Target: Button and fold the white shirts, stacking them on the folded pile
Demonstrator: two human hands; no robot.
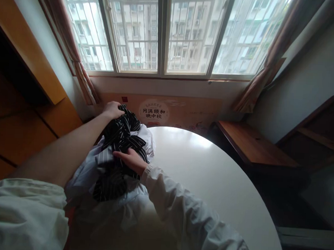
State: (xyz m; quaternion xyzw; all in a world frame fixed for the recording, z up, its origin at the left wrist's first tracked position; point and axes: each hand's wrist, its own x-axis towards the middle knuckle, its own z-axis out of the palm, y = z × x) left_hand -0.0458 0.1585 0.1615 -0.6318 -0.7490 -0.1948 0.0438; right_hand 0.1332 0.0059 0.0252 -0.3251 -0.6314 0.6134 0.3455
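Under the barred window [166,31], a round white table [209,172] fills most of the view, its bare top running off to the right and toward the person. Right of it stands a dark wooden bench [255,144], and against the wall below the sill leans a tan printed board [167,112] with a round label. Curtains [82,79] hang at both ends of the window, and wooden panelling closes the left side. On the left edge of the table sits a heap of clothes: a pale shirt [146,137] underneath, spreading toward the person, and on top of it a black striped garment [121,137], bunched and twisted. Its long axis runs from the far end near the wall back toward the person's body, roughly straight away from the camera. The left hand [111,110], on a bare forearm, is at the far end of that garment, fingers curled down into the cloth in a clenched grip. The right hand [131,160], in a pale long sleeve, lies across the garment's middle, nearer the person, palm down and thumb out; it presses on the stripes, and whether the fingers have closed on a fold I cannot tell. The two hands are thus apart along the garment's length, left farther, right nearer, with the bunched cloth between them. The garment's lower end disappears into the pale heap near the person's chest.
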